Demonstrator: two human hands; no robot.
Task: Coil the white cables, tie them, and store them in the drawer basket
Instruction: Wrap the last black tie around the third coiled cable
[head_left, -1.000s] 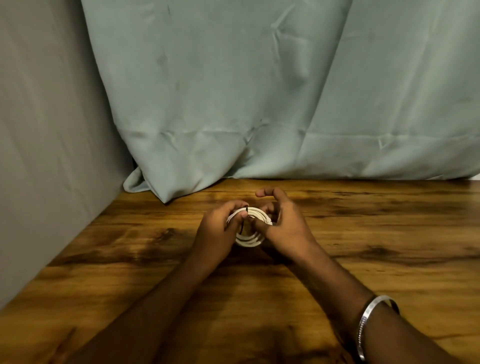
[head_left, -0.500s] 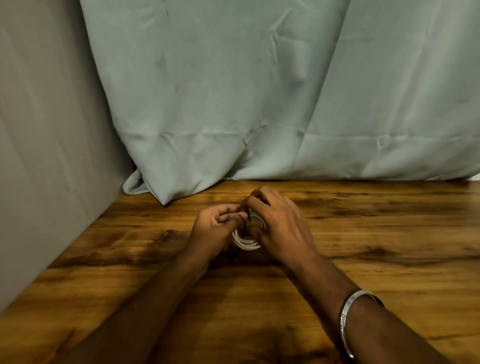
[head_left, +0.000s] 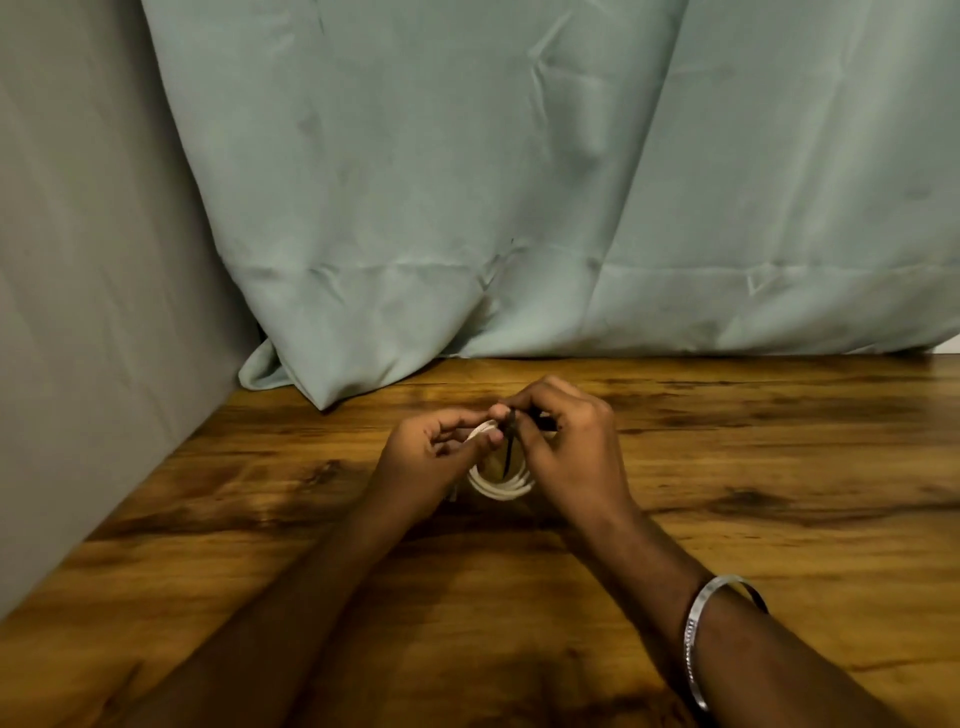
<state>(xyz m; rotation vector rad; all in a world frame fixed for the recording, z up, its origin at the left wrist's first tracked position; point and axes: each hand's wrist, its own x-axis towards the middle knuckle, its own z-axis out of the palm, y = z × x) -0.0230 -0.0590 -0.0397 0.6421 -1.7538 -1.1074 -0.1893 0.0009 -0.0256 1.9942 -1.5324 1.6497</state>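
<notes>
Curtained home corner (head_left: 467, 182), wooden table (head_left: 779, 467)

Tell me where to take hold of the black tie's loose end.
Pinch the black tie by the tail that hangs down inside the white cable coil, reaching in from above through the coil's open middle. That stretch hangs bare; higher up, the left hand and right hand cover it.

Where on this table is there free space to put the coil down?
Bare wood lies right of the right hand, toward the table's right edge, and left of the left hand, up to the grey wall. It is crowded only at the centre, where both hands hold the white cable coil.
</notes>
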